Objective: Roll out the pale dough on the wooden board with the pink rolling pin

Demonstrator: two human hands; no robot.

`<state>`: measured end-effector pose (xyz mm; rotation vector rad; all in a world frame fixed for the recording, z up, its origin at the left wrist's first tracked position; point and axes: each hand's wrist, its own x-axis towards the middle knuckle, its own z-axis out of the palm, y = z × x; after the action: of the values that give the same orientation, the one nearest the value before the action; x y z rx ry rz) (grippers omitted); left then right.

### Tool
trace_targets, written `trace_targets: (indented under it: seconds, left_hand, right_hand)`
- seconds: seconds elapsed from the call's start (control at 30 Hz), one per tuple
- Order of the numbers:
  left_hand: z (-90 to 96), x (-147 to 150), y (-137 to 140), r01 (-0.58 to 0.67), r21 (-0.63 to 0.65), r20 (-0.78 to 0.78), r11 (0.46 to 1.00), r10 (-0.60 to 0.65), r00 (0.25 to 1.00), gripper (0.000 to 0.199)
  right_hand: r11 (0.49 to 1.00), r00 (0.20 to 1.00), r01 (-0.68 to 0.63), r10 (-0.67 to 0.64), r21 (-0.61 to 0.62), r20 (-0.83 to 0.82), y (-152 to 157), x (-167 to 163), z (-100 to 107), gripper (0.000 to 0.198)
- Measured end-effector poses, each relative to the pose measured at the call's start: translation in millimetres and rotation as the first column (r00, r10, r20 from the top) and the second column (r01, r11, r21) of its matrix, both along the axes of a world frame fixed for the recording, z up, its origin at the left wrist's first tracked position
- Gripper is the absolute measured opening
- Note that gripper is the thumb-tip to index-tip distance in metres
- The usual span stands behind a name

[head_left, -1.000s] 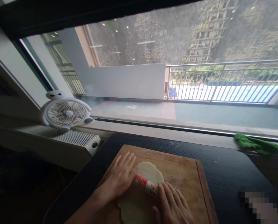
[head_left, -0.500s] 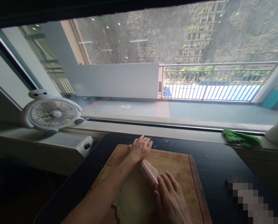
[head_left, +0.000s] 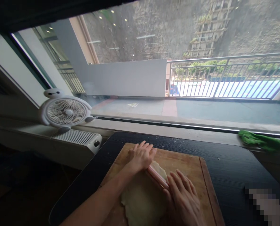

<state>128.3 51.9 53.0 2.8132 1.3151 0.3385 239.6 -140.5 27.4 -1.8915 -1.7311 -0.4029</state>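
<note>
A sheet of pale dough (head_left: 143, 201) lies flat on a wooden cutting board (head_left: 184, 161), its edge ragged. Across it runs a slim rolling pin (head_left: 157, 176), pinkish with lengthwise stripes, slightly blurred. My left hand (head_left: 142, 155) presses down over the pin's far end, fingers stretched forward. At the near end, my right hand (head_left: 183, 193) rests on the pin with its fingers extended. Both palms hide the pin's ends. A bit of dough shows beyond the pin, between the two hands.
The board sits on a dark table (head_left: 227, 169) with flour specks near its back edge. A white fan (head_left: 68, 111) stands on the left above a vented white box (head_left: 78, 138). A green cloth (head_left: 261, 141) lies on the sill at right. A pixelated patch (head_left: 267, 201) covers something lower right.
The view has swung left, so the scene sits further right. The rolling pin has turned under my hands: its clear red stripe and white face now look pinkish. Both hands stay on it.
</note>
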Motion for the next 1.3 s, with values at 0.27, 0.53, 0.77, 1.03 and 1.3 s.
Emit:
trace_targets:
  seconds: [0.27,0.53,0.77,1.03,1.3]
  left_hand:
    - [3.3,58,20,0.035,-0.067,0.023,0.997,-0.034,0.999,0.051]
    - [7.0,-45,-28,0.102,0.038,0.006,0.994,-0.102,0.995,0.043]
    - [1.4,-47,-25,0.051,-0.005,-0.088,0.999,-0.051,0.995,0.046]
    - [5.1,56,19,-0.022,-0.095,-0.007,0.995,0.022,1.0,0.053]
    - [3.0,-2,-13,0.077,0.02,0.016,0.997,-0.077,0.997,0.043]
  right_hand:
    - [0.991,0.999,0.041,-0.041,-0.126,0.002,-4,4,9,0.029]
    - [0.981,0.981,-0.087,0.053,0.173,0.188,-16,-23,-19,0.047]
    - [0.982,1.0,-0.024,0.026,0.188,-0.011,-9,-24,-10,0.04]
    - [0.985,0.991,0.123,-0.127,-0.118,-0.035,11,22,11,0.029]
    - [0.999,0.997,0.034,-0.036,0.027,0.061,-11,-5,-1,0.036]
